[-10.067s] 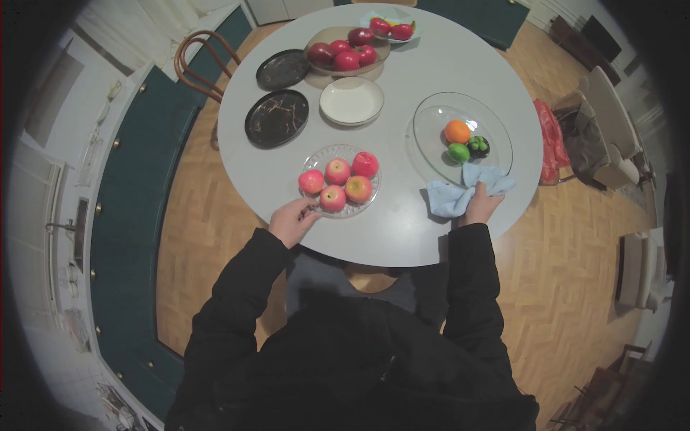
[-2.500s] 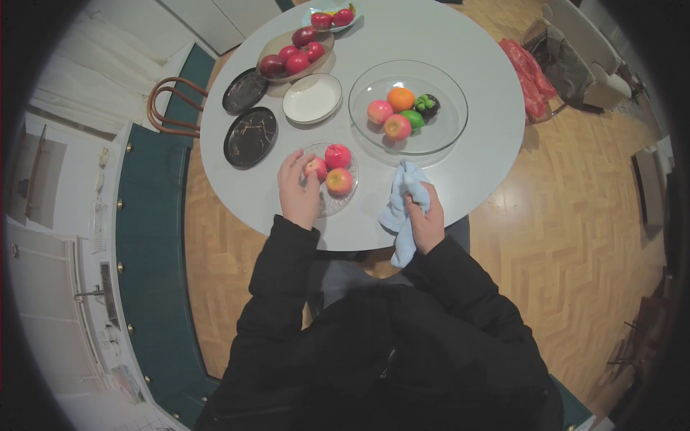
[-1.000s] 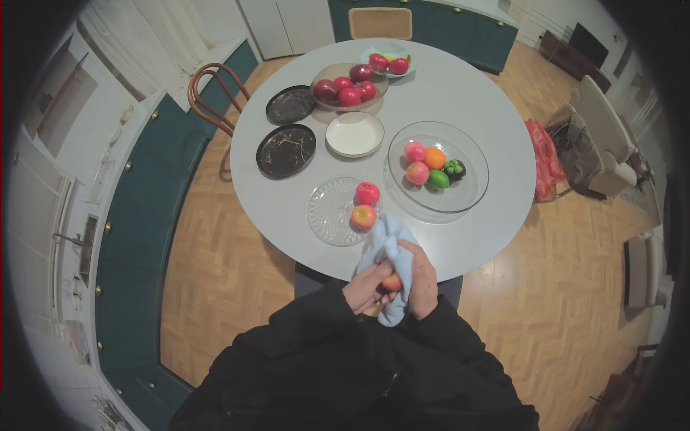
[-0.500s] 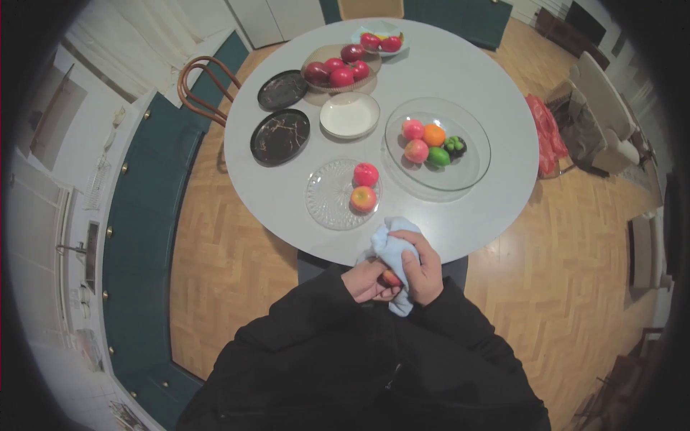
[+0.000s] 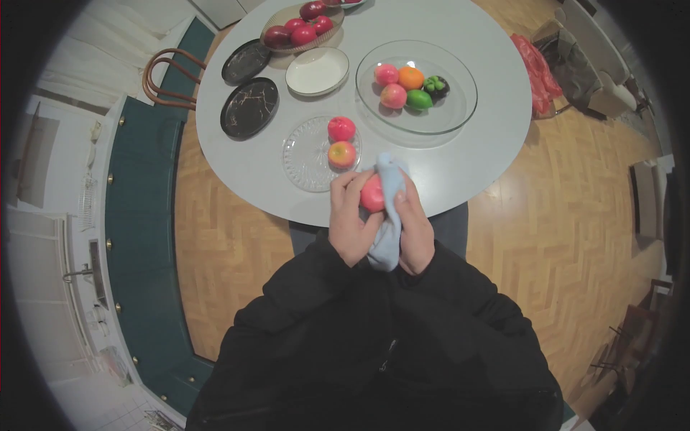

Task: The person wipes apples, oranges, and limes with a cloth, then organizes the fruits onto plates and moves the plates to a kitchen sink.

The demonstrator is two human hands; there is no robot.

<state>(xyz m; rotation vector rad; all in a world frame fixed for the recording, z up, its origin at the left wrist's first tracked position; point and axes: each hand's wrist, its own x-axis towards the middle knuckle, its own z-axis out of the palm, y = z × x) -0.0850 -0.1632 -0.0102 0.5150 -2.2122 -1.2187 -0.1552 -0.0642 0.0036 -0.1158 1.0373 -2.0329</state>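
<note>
1. Moved up and away from the body since half a second ago, with the red apple (image 5: 372, 194) and the blue cloth (image 5: 389, 215) brought from below the table (image 5: 445, 169) edge to just over it. Turned, too, to bare more of the fruit's skin.
2. Holding the red apple in the left hand (image 5: 348, 219), fingers curled part-way open around its left side, near the middle of the frame. Pressing the blue cloth to its right side with the right hand (image 5: 417, 233), fingers closed on the fabric (cannot tell how tightly, with the folds in the way).
3. To wipe well, judging from here: steady the fruit on the left, roll it slowly against a flat stretch of fabric, press lightly, and reach the hollows at stem and base. Best done low over the tabletop, with the loose end gathered in.
4. Looks rounded, smooth and bright pinkish red, with a soft shine; partly hidden by fingers and fabric.
5. Above and left of it, on the clear plate (image 5: 302, 161): an upper apple (image 5: 341, 129) and a lower apple (image 5: 341, 154), close together. At upper right of centre, in the glass bowl (image 5: 460, 108): two pinkish apples (image 5: 393, 96), an orange (image 5: 411, 77), a green fruit (image 5: 419, 100) and a dark fruit (image 5: 436, 87).
</note>
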